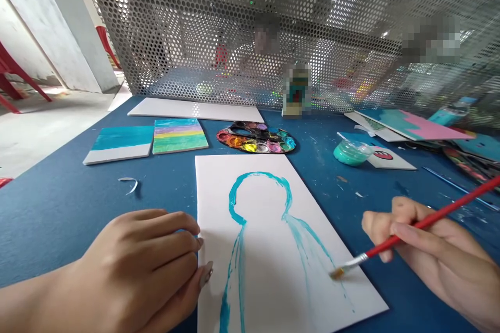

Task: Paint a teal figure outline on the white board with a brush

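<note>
A white canvas board lies flat on the blue table, bearing a turquoise painted outline of a rounded head and sloping shoulders. My left hand is at its left edge, fingers curled and pressed to the edge, thumb resting on the surface. My right hand pinches the red handle of a paintbrush between thumb and fingers. Its bristle tip is at the right shoulder line, where the paint strokes look thin and streaky. A paint palette with many coloured wells stands just beyond the board.
Two small painted canvases sit at the back left, near a long white board. To the right are a plastic cup of turquoise water, stacked paintings and a thin blue brush. A perforated metal screen rises behind the table.
</note>
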Motion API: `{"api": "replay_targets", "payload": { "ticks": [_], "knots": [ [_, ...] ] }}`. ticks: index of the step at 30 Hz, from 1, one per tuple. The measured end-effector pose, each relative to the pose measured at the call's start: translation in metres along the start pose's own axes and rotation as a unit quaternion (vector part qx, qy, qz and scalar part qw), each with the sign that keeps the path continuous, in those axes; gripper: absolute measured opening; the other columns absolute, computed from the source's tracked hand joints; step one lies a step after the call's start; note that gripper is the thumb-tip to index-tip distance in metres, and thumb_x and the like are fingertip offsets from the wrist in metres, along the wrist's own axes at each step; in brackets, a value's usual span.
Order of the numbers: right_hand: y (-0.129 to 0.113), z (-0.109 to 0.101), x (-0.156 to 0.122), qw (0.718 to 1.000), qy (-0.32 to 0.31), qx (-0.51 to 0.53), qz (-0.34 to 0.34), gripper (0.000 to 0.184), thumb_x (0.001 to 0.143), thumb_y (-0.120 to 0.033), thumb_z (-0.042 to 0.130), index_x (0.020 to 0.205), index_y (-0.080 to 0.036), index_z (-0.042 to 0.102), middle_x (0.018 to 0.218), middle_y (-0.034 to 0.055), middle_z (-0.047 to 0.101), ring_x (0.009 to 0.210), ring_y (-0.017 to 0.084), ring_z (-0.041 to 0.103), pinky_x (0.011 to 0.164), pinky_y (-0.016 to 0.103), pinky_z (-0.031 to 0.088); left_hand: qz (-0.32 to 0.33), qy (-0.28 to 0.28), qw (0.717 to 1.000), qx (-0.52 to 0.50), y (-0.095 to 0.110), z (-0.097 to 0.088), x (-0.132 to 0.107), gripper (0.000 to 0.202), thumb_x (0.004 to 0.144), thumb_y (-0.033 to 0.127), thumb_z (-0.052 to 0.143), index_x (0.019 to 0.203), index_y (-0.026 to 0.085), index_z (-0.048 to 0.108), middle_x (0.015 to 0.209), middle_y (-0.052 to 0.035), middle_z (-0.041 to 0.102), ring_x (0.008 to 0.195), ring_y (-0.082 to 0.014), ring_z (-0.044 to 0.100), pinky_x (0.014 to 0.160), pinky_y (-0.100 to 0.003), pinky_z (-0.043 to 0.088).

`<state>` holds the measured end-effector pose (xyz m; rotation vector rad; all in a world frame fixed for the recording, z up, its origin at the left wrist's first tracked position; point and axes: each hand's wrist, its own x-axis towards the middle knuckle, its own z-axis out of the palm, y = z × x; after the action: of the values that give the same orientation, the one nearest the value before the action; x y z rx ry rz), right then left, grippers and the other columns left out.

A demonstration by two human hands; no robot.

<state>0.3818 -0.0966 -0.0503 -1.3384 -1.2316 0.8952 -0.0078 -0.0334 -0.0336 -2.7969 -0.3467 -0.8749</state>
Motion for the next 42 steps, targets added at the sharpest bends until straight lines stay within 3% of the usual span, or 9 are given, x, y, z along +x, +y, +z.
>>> {"api": "replay_targets", "payload": {
  "ticks": [3, 7, 11, 15, 21, 28, 33, 37, 42],
  "knots": [
    [0.001, -0.001, 0.000, 1.000, 0.025, -0.009, -0.011, 0.034, 0.086, -0.054, 0.086, 0.066, -0.031, 0.072, 0.066, 0.0044, 0.063, 0.067, 0.026, 0.062, 0.061, 0.037, 0.060, 0.001, 0.004, 1.000, 0.007, 0.000, 0.000, 0.001, 0.029, 0.108, 0.009, 0.048, 0.088, 0.021, 0.066, 0.080, 0.0007, 0.079, 0.080, -0.0164, 0.081, 0.069, -0.030, 0.063],
    [0.001, -0.001, -0.001, 1.000, -0.005, 0.005, 0.008, 0.040, 0.089, -0.054, 0.082, 0.063, -0.029, 0.065, 0.062, 0.0033, 0.059, 0.062, 0.025, 0.058, 0.058, 0.037, 0.057, -0.011, 0.024, 1.000, 0.004, 0.002, 0.007, -0.005, 0.026, 0.109, 0.009, 0.046, 0.094, 0.021, 0.064, 0.084, -0.0007, 0.080, 0.083, -0.0183, 0.082, 0.070, -0.034, 0.061],
    [0.001, 0.001, 0.001, 0.999, 0.031, -0.004, -0.014, 0.037, 0.088, -0.053, 0.085, 0.064, -0.029, 0.068, 0.064, 0.0035, 0.061, 0.066, 0.025, 0.062, 0.059, 0.036, 0.058, -0.013, 0.022, 1.000, 0.002, 0.002, 0.006, -0.005, 0.026, 0.104, 0.003, 0.047, 0.095, 0.021, 0.063, 0.084, 0.0005, 0.080, 0.081, -0.0174, 0.081, 0.070, -0.033, 0.061],
    [0.002, 0.000, 0.002, 1.000, -0.012, -0.007, -0.021, 0.045, 0.092, -0.053, 0.080, 0.060, -0.027, 0.061, 0.057, 0.0020, 0.057, 0.055, 0.022, 0.055, 0.052, 0.034, 0.053, -0.016, 0.011, 1.000, 0.003, 0.002, 0.001, 0.001, 0.027, 0.108, 0.007, 0.046, 0.095, 0.023, 0.063, 0.082, 0.0038, 0.081, 0.078, -0.0153, 0.081, 0.067, -0.031, 0.062],
    [-0.012, 0.003, 0.013, 0.997, 0.045, -0.001, -0.062, 0.035, 0.090, -0.049, 0.083, 0.067, -0.029, 0.067, 0.060, 0.0013, 0.062, 0.064, 0.022, 0.062, 0.056, 0.031, 0.056, -0.029, 0.017, 0.999, -0.004, 0.002, 0.004, -0.001, 0.039, 0.113, 0.013, 0.044, 0.086, 0.023, 0.069, 0.078, 0.0045, 0.079, 0.074, -0.0150, 0.079, 0.068, -0.031, 0.064],
    [-0.041, 0.024, 0.034, 0.987, -0.021, -0.015, -0.158, 0.033, 0.092, -0.049, 0.085, 0.070, -0.029, 0.072, 0.060, -0.0001, 0.068, 0.059, 0.019, 0.064, 0.057, 0.030, 0.054, -0.031, 0.020, 0.999, 0.001, 0.006, 0.004, 0.000, 0.049, 0.118, 0.018, 0.041, 0.082, 0.022, 0.074, 0.079, 0.0024, 0.081, 0.074, -0.0161, 0.080, 0.066, -0.033, 0.066],
    [-0.045, 0.029, 0.048, 0.978, -0.003, -0.015, -0.209, 0.034, 0.089, -0.052, 0.089, 0.071, -0.028, 0.074, 0.064, -0.0012, 0.071, 0.060, 0.016, 0.065, 0.059, 0.027, 0.054, -0.031, 0.010, 0.999, 0.003, 0.007, 0.000, 0.000, 0.046, 0.116, 0.015, 0.043, 0.081, 0.021, 0.073, 0.072, 0.0025, 0.076, 0.070, -0.0150, 0.078, 0.066, -0.031, 0.065],
    [-0.045, 0.026, 0.052, 0.977, -0.006, -0.011, -0.214, 0.031, 0.091, -0.047, 0.088, 0.072, -0.028, 0.074, 0.064, -0.0019, 0.071, 0.061, 0.014, 0.065, 0.061, 0.025, 0.054, -0.032, -0.004, 0.999, 0.006, 0.006, -0.001, 0.001, 0.045, 0.116, 0.014, 0.042, 0.082, 0.020, 0.071, 0.074, 0.0009, 0.075, 0.072, -0.0151, 0.077, 0.069, -0.029, 0.064],
    [-0.048, 0.017, 0.049, 0.980, -0.086, -0.036, -0.175, 0.036, 0.097, -0.049, 0.081, 0.069, -0.027, 0.071, 0.060, -0.0011, 0.064, 0.058, 0.015, 0.061, 0.056, 0.027, 0.051, -0.032, -0.007, 0.999, 0.008, 0.005, 0.001, 0.001, 0.046, 0.116, 0.016, 0.042, 0.080, 0.020, 0.069, 0.072, 0.0011, 0.072, 0.069, -0.0151, 0.074, 0.067, -0.030, 0.062]
  ]
}}
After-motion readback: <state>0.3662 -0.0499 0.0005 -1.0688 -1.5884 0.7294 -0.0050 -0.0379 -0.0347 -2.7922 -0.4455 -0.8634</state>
